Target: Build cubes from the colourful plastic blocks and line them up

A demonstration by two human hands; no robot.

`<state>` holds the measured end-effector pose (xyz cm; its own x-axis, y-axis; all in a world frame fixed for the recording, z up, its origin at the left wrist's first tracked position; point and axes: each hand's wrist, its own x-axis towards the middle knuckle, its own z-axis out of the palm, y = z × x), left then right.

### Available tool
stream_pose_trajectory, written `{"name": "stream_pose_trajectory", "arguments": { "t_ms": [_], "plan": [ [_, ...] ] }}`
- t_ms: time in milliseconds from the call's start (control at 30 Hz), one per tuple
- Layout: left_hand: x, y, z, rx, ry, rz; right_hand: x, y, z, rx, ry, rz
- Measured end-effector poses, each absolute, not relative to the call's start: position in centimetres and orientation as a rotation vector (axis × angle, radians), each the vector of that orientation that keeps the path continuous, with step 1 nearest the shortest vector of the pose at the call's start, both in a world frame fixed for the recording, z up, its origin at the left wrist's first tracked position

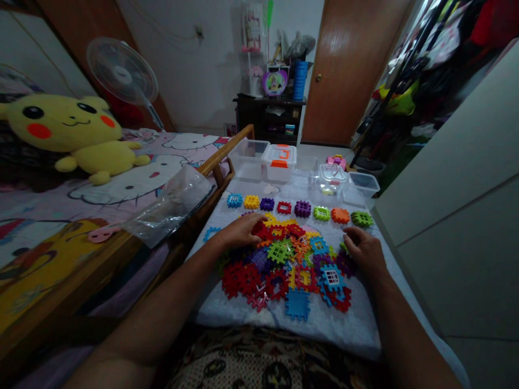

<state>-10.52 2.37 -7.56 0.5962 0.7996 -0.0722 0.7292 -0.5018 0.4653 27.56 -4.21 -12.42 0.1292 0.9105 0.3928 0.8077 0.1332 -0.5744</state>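
A heap of colourful plastic interlocking building blocks (279, 252) lies on the cloth-covered table. My left hand (243, 229) is at the heap's upper left, finger and thumb apart beside a red block (261, 231); whether it touches that block I cannot tell. At the heap's right edge my right hand (366, 249) hovers with fingers curved and apart, nothing visible in them, close to dark purple pieces (346, 263). Beyond the heap runs a row of small blocks, from a blue one (234, 200) through a purple one (303, 209) to a green one (362, 219).
Clear plastic boxes stand at the table's far end, one with an orange-latched lid (279, 162). To the left, a wooden bed rail (227, 148) borders the table, with a plastic bag (174, 202) over it. A white cabinet (458, 216) stands close on the right.
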Motion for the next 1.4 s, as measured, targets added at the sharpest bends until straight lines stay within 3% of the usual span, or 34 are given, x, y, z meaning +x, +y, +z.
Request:
{"name": "stream_pose_trajectory", "arguments": {
  "t_ms": [1400],
  "plan": [
    [-9.4, 2.9, -6.5, 2.422, 1.283, 0.093, 27.4, -4.4, -12.1, -1.69, -1.676, 0.202]
  ]
}}
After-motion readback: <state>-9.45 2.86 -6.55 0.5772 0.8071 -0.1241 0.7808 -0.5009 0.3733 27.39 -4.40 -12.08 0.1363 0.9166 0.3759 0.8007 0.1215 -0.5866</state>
